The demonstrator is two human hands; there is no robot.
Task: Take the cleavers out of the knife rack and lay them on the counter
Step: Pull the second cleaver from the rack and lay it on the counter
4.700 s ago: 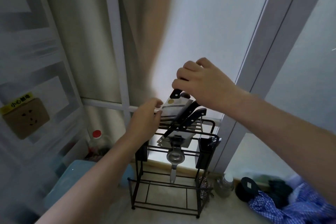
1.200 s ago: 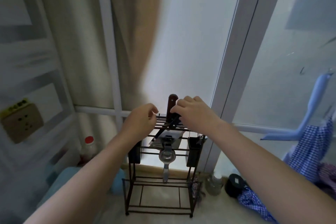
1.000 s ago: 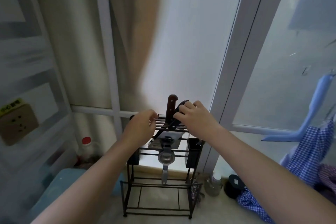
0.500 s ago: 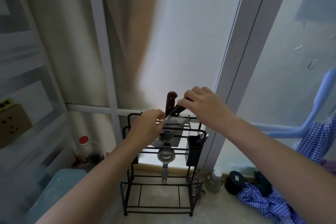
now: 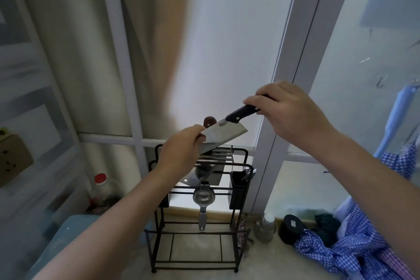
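Note:
A cleaver point(image 5: 223, 135) with a broad steel blade and a black handle hangs in the air just above the black wire knife rack point(image 5: 246, 191). My right hand point(image 5: 288, 111) grips its handle. My left hand point(image 5: 181, 146) pinches the far end of the blade. A second knife stays in the rack, its brown handle point(image 5: 209, 121) sticking up behind the cleaver's blade. Further blades show inside the rack below the top wires.
A metal strainer point(image 5: 203, 198) hangs on the rack's front. A red-capped bottle point(image 5: 100, 185) stands at the left, a clear bottle point(image 5: 266, 226) and a black round object point(image 5: 292, 228) at the right. Blue checked cloth point(image 5: 354, 250) lies bottom right; a blue bin point(image 5: 56, 243) bottom left.
The black-handled cleaver has come up out of the rack, drawn up and to the right by my right hand. My left hand moved from the rack's top onto the blade.

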